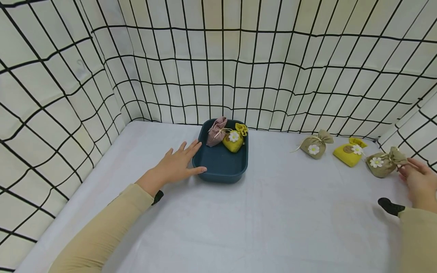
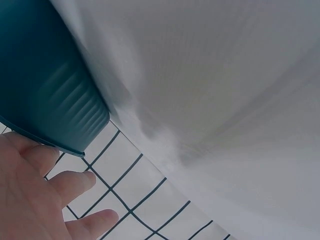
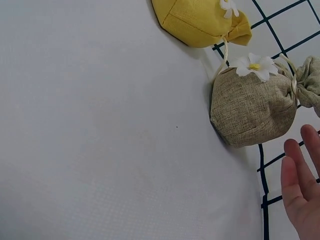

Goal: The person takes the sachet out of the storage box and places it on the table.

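Observation:
My left hand (image 1: pixel 179 163) rests, fingers spread, at the left rim of a dark blue plastic bin (image 1: pixel 220 167). Its fingertips meet the rim in the left wrist view. Inside the bin, towards the back, lie a pink drawstring pouch (image 1: pixel 215 136) and a yellow pouch (image 1: pixel 233 143) with a white flower. Far to the right, my right hand (image 1: pixel 419 180) is beside the tied neck of a beige drawstring pouch (image 1: pixel 379 168). The right wrist view shows its fingers extended just below that beige pouch (image 3: pixel 252 110), gripping nothing.
Left of the beige pouch lie a yellow pouch (image 1: pixel 347 154) and another beige pouch (image 1: pixel 312 147), both with white flowers. A black grid over white cloth (image 1: pixel 191 72) walls the back and sides. White cloth (image 1: pixel 273 223) covers the table.

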The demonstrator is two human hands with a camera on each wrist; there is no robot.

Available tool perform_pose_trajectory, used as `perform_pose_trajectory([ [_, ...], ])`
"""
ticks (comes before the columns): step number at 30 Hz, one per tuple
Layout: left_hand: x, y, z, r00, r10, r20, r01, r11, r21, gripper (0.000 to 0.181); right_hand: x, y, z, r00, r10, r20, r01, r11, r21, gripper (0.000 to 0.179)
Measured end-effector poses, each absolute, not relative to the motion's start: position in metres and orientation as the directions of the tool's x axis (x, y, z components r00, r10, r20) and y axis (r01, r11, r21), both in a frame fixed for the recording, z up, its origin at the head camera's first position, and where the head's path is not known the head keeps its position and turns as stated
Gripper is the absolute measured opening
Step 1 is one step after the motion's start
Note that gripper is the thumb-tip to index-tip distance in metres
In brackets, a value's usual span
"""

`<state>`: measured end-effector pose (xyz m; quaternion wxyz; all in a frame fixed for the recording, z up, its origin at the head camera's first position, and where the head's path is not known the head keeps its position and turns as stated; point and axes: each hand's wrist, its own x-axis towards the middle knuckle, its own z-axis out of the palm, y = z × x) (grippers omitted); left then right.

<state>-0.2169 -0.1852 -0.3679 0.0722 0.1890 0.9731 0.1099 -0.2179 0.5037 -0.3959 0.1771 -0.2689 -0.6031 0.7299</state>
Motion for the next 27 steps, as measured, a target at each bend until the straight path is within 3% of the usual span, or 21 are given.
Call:
perform_pose_trajectory([
  [11, -0.217, -0.186, -0.369, -0.918, 0.383, -0.100, 0.350, 0.903, 0.250, 0.100, -0.224, 0.481, -0.382, -0.601, 0.800, -0.004, -0.043, -0.037, -0.998, 0.027],
  [16, -0.217, -0.185, -0.367, -0.918, 0.385, -0.097, 0.354, 0.904, 0.241, 0.100, -0.221, 0.470, -0.371, -0.578, 0.814, 0.059, -0.106, -0.003, -0.994, 0.027],
  [21, -0.217, -0.184, -0.366, -0.918, 0.382, -0.103, 0.351, 0.907, 0.234, 0.099, -0.224, 0.459, -0.361, -0.551, 0.823, 0.137, -0.269, -0.019, -0.963, 0.030],
  [27, -0.216, -0.184, -0.366, -0.920, 0.378, -0.106, 0.346, 0.908, 0.235, 0.099, -0.226, 0.441, -0.349, -0.562, 0.803, 0.199, -0.324, 0.007, -0.946, 0.026],
])
